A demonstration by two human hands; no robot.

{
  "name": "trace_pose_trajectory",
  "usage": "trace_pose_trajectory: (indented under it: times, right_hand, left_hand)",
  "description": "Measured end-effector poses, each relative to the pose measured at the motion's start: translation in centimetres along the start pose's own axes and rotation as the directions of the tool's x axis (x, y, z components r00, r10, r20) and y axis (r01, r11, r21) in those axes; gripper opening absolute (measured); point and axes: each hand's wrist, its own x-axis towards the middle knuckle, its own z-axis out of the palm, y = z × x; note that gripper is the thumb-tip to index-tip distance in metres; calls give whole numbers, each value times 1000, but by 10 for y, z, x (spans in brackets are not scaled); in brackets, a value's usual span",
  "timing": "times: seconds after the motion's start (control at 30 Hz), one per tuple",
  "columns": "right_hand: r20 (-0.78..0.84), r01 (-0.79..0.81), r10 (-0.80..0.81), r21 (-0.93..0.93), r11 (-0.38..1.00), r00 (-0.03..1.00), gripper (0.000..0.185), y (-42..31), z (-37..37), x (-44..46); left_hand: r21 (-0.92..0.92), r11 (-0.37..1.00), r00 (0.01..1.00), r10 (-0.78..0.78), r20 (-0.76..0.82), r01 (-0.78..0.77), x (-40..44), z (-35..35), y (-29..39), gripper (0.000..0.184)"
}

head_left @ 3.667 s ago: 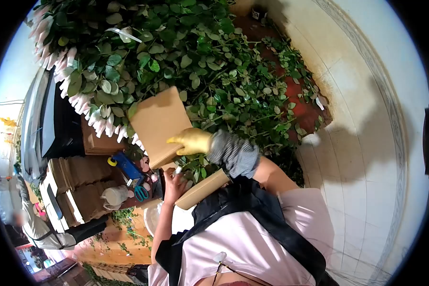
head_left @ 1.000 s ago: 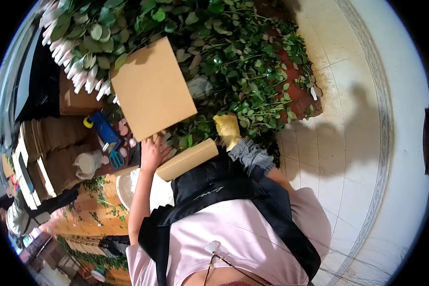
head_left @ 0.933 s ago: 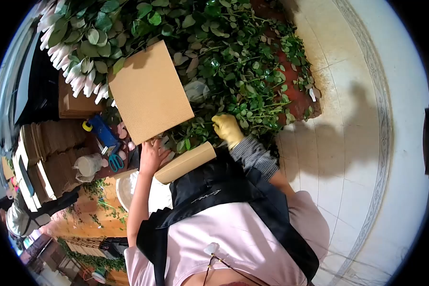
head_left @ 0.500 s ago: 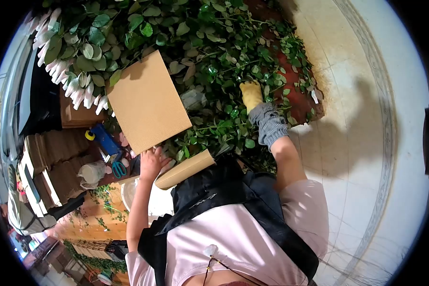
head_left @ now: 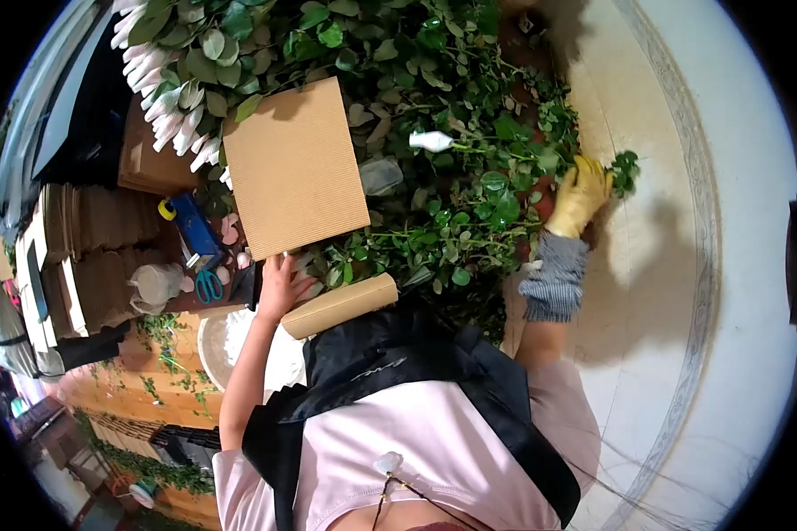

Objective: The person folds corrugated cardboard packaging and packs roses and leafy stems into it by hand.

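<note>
My bare left hand (head_left: pixel 283 288) lies at the near edge of a flat corrugated cardboard sheet (head_left: pixel 297 173), fingers spread, the tips touching or just under that edge. My right hand (head_left: pixel 583 196), in a yellow glove with a grey knitted cuff, is at the right side of the leafy heap, fingers curled round a rose stem. That rose's bud, in a white sleeve (head_left: pixel 431 142), points left over the leaves, and a leafy end (head_left: pixel 626 173) sticks out past the glove. Beneath lies a pile of leafy rose stems (head_left: pixel 469 217).
Several white-sleeved buds (head_left: pixel 164 115) line the far left. Beside them are a blue tape dispenser (head_left: pixel 195 230), blue scissors (head_left: pixel 208 286) and stacked cardboard (head_left: pixel 97 221). A rolled cardboard piece (head_left: pixel 341 305) rests before my apron. A white tub (head_left: pixel 212 350) stands lower left.
My right hand has moved right, from among the leaves to the heap's edge, and a rose with a white-sleeved bud now shows there. My left hand has stayed by the cardboard.
</note>
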Motion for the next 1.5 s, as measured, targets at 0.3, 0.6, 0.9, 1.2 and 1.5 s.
trace_pose_trajectory:
  times: [0.3,0.6,0.9,1.2,1.5]
  right_hand:
    - [352,192,-593,723,664,724,31,-116,-75,-34]
    - [781,-169,-350,494,853,517,29,-192,-17,-113]
    - [753,213,-449,396,893,481,13,-172,75,-176]
    - [457,60,-836,866,496,303,56,-299,-79,-34]
    - [602,295,-735,675,677,312,43,-389,9,-48]
  left_hand:
    - [-47,996,998,-70,-3,70,-10,12,-15,55]
    - [-64,998,988,11,-155,-22,-6,5,-6,51]
    - [-91,996,988,-30,-152,16,-7,6,-14,47]
    - [-74,997,988,16,-155,-28,-6,13,-17,55]
    - [-134,991,993,3,-118,-19,-7,7,-15,49]
